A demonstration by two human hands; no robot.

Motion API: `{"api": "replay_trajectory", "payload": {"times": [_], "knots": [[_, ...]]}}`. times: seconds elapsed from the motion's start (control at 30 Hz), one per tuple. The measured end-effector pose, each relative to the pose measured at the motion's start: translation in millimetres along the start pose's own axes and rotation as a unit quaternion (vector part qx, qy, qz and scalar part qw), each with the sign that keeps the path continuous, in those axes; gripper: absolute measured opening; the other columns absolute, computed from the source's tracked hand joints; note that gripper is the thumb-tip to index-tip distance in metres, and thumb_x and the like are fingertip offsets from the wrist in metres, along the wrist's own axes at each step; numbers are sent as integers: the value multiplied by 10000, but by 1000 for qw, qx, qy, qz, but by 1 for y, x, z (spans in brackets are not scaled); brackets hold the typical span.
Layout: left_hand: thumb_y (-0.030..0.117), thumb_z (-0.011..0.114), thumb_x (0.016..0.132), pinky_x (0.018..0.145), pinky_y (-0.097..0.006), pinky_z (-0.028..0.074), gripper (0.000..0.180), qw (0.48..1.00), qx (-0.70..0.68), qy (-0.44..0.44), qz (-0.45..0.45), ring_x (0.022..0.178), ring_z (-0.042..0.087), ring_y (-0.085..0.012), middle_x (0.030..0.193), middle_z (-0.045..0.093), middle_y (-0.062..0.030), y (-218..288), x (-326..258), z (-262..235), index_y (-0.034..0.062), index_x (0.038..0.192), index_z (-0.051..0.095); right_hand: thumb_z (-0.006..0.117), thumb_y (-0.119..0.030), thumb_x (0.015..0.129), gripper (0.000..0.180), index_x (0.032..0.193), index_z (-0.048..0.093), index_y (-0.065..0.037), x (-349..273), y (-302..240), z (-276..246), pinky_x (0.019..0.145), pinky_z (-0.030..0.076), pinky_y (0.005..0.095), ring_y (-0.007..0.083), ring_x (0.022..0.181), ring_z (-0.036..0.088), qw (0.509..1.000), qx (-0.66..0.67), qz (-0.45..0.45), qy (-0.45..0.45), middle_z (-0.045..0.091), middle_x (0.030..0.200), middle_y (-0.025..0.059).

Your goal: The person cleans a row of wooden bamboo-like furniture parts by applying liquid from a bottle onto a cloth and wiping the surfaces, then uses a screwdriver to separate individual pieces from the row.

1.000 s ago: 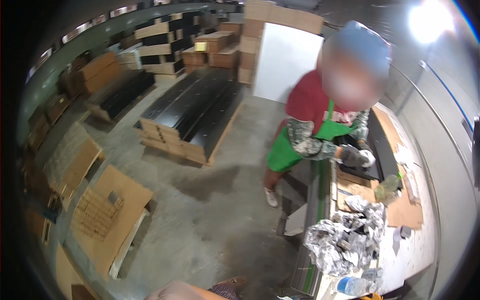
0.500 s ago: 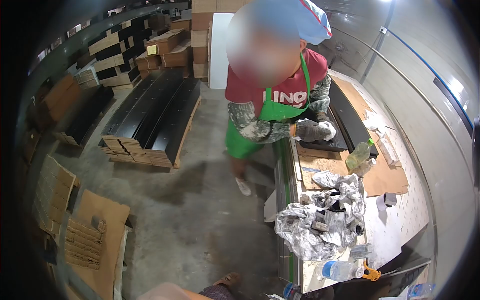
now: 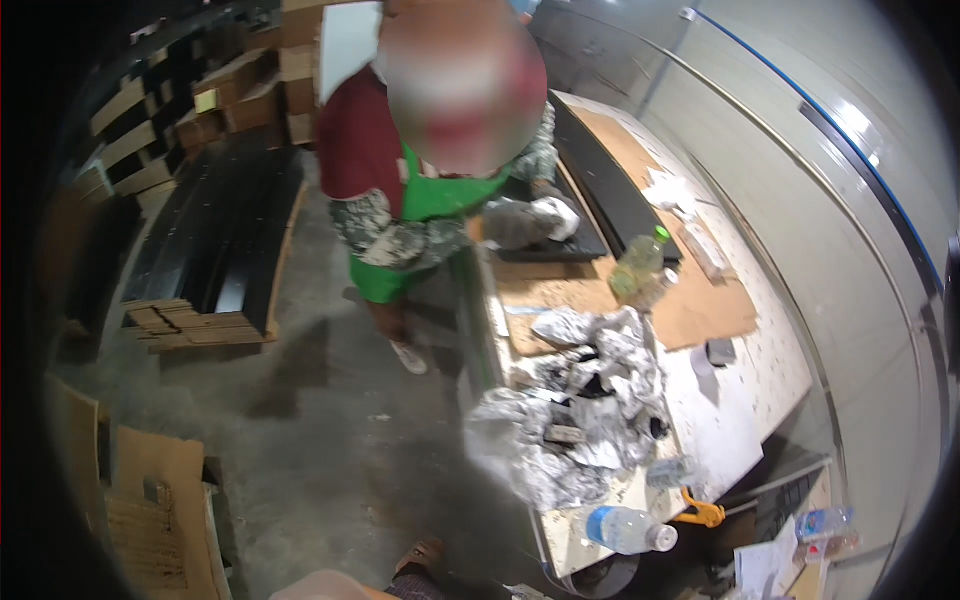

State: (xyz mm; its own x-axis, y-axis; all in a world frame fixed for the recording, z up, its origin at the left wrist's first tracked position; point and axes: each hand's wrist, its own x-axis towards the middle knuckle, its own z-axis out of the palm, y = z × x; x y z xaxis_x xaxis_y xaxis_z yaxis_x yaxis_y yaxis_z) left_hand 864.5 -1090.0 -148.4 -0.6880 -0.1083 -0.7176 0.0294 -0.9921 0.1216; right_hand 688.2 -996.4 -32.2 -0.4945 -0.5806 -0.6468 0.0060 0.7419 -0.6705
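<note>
Neither of my hands shows. At the lower edge a bare rounded part of my body (image 3: 325,586) comes in, too cut off to tell whether it is an arm. Across the workbench (image 3: 590,555), a co-worker in a green apron (image 3: 440,200) bends over a black panel (image 3: 585,243). The co-worker's grey-gloved hand (image 3: 510,226) presses a white cloth (image 3: 556,216) onto it. On the bench's near part lies a heap of stained white rags (image 3: 610,450), with a small block (image 3: 565,434) on top. A clear bottle with a blue label (image 3: 625,530) lies at the near corner.
A green-capped bottle (image 3: 635,268) stands beyond the rags. An orange tool (image 3: 703,510) sticks out at the bench edge. Left, stacked black panels (image 3: 220,250) rest on a pallet; cardboard (image 3: 170,500) lies at lower left. A wall with a pipe (image 3: 800,150) bounds the right.
The whole view has shifted, so the bench and co-worker appear further left. The co-worker leans lower over the panel, cloth still under the glove. The blue-labelled bottle shows more fully.
</note>
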Motion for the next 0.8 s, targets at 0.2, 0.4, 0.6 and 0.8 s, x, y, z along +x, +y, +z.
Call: {"api": "replay_trajectory", "payload": {"times": [0.2, 0.4, 0.6, 0.8], "knots": [[10, 631, 791, 492, -320, 481, 44, 987, 31, -105, -121, 547, 571, -173, 690, 621, -74, 7, -20, 26, 28, 783, 671, 736, -239, 840, 414, 1144, 652, 30, -55, 1, -17, 790, 516, 362, 204, 891, 618, 989, -137, 31, 45, 701, 971, 131], [-8, 624, 795, 490, -321, 490, 60, 959, 3, -187, -212, 550, 585, -181, 696, 629, -83, -47, 5, 49, 12, 805, 680, 757, -298, 817, 420, 1097, 685, 7, -110, 37, -44, 785, 521, 373, 180, 860, 620, 981, -127, 21, 144, 703, 923, 110], [-44, 609, 801, 478, -322, 502, 88, 939, 5, -258, -226, 555, 615, -202, 703, 642, -107, -128, 25, 78, -26, 831, 689, 794, -178, 818, 306, 1061, 692, -22, -161, 118, -87, 750, 513, 329, 149, 832, 601, 976, 19, 42, 214, 671, 920, 45], [-24, 602, 808, 461, -333, 471, 71, 935, 175, -233, -204, 537, 585, -214, 689, 630, -116, -190, -4, 123, -12, 773, 662, 763, -62, 839, 284, 1098, 675, 14, -209, 225, -130, 772, 521, 325, 166, 863, 622, 954, 171, 52, 242, 693, 986, 68]]}}
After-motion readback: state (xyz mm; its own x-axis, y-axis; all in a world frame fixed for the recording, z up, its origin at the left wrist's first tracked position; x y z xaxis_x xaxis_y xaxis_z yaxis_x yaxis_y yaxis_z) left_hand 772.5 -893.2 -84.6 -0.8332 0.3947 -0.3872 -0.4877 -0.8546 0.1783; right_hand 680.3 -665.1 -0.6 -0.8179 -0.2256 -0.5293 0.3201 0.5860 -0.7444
